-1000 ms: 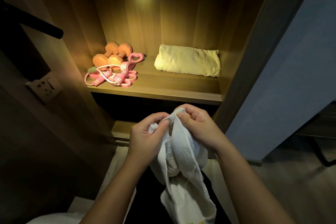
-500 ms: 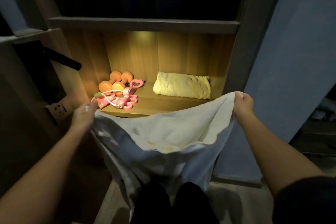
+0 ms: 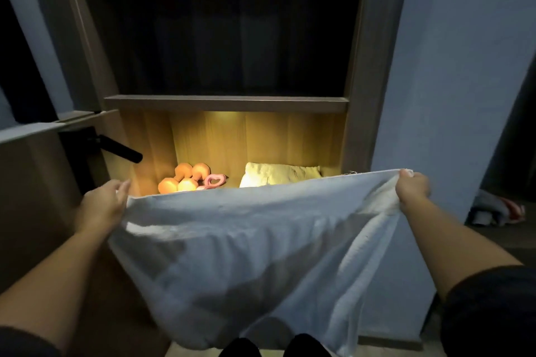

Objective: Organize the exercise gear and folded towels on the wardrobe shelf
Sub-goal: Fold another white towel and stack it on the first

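I hold a white towel spread wide in front of the lit wardrobe shelf. My left hand pinches its left top corner. My right hand grips its right top corner, with cloth bunched in the fist. Behind the towel's top edge, two orange dumbbells lie at the shelf's left. A pink heart-shaped grip peeks out beside them. A folded yellow towel lies at the shelf's right. The towel hides the shelf board and the rest of the pink gear.
A dark compartment sits above the lit shelf under a wooden divider. A black door handle sticks out at the left. A blue wall panel stands at the right, with crumpled clothes on the floor beyond it.
My hands have pulled apart from a bunched towel at chest height to a fully spread one. The towel's top edge has risen and covers the shelf front.
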The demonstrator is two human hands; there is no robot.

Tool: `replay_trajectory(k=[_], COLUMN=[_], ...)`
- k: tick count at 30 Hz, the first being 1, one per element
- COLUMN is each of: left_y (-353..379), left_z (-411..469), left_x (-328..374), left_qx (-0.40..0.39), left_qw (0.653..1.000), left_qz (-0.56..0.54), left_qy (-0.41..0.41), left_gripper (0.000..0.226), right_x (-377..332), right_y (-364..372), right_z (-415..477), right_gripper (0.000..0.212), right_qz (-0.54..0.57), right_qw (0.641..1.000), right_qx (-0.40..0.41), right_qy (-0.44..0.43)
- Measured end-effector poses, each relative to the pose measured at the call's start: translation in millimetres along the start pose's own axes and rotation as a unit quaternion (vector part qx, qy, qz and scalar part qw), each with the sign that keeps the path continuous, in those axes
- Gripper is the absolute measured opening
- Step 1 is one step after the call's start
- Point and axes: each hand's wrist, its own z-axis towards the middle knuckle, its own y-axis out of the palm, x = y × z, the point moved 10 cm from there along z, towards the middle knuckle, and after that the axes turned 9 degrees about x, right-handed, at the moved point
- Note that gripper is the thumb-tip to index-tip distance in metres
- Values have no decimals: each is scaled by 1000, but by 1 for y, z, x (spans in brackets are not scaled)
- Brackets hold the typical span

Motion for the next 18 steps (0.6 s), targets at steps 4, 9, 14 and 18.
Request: replay_trajectory(k=[4, 9, 14, 18], left_y=[2, 31, 63, 65], left_z=[-1, -16, -32, -29], left_x=[20, 38, 33, 36], left_qx=[-49, -176, -353, -322], left_qw=[993, 977, 928, 904], left_qz=[54, -1, 65, 240], left_qy=[91, 117, 97, 148], left_gripper=[39, 45, 38, 24], right_x=[4, 21, 34, 13], right_y=[-17, -31, -18, 7], right_z=[7, 13, 14, 1], right_gripper=[42, 36, 35, 27], right_qz=[-10, -22, -66, -101], right_qw=[1000, 997, 997, 983], right_qx=[18, 17, -25, -119], right_qy=[13, 68, 39, -101])
